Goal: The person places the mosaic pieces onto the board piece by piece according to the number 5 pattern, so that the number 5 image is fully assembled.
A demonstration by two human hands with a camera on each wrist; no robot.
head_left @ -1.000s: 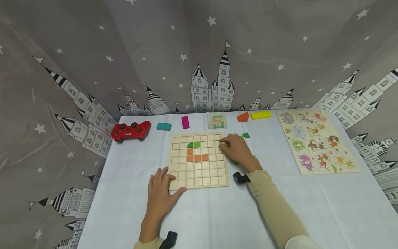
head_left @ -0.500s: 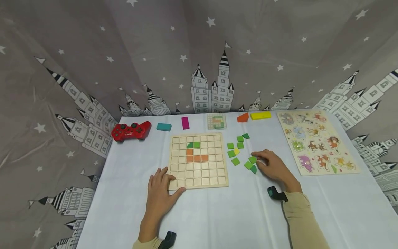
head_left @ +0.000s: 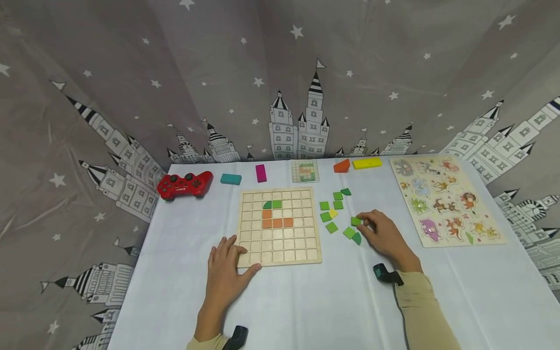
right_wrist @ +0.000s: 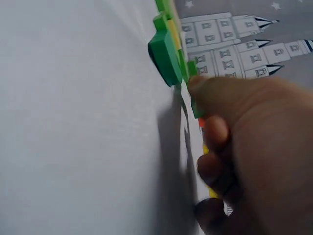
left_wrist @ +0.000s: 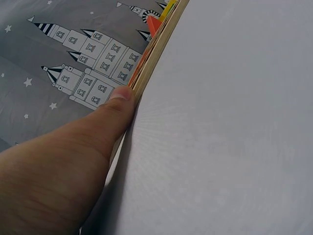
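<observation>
A wooden grid board (head_left: 280, 243) lies on the white table, with orange squares, a green square (head_left: 277, 203) and a dark green quarter-round tile (head_left: 267, 204) in its cells. At its front left corner rests my left hand (head_left: 227, 272), fingers spread, thumb along the front edge; the left wrist view shows the thumb (left_wrist: 120, 98) against the board's side. Right of the board, my right hand (head_left: 387, 238) pinches a green square tile (head_left: 355, 221) between thumb and fingers. In the right wrist view the thumb covers part of that tile (right_wrist: 197, 110). Several green tiles (head_left: 331, 227) and a yellow one (head_left: 333, 213) lie nearby.
Along the back stand a red game controller (head_left: 184, 184), a teal block (head_left: 230, 179), a magenta block (head_left: 260, 173), a small pattern card (head_left: 305, 171), an orange block (head_left: 341, 166) and a yellow block (head_left: 367, 163). An animal puzzle board (head_left: 446, 199) lies at the right.
My right hand has moved from the board's right edge to the loose tiles at the right, and its fingers have closed on a green square tile. The left hand has stayed in place.
</observation>
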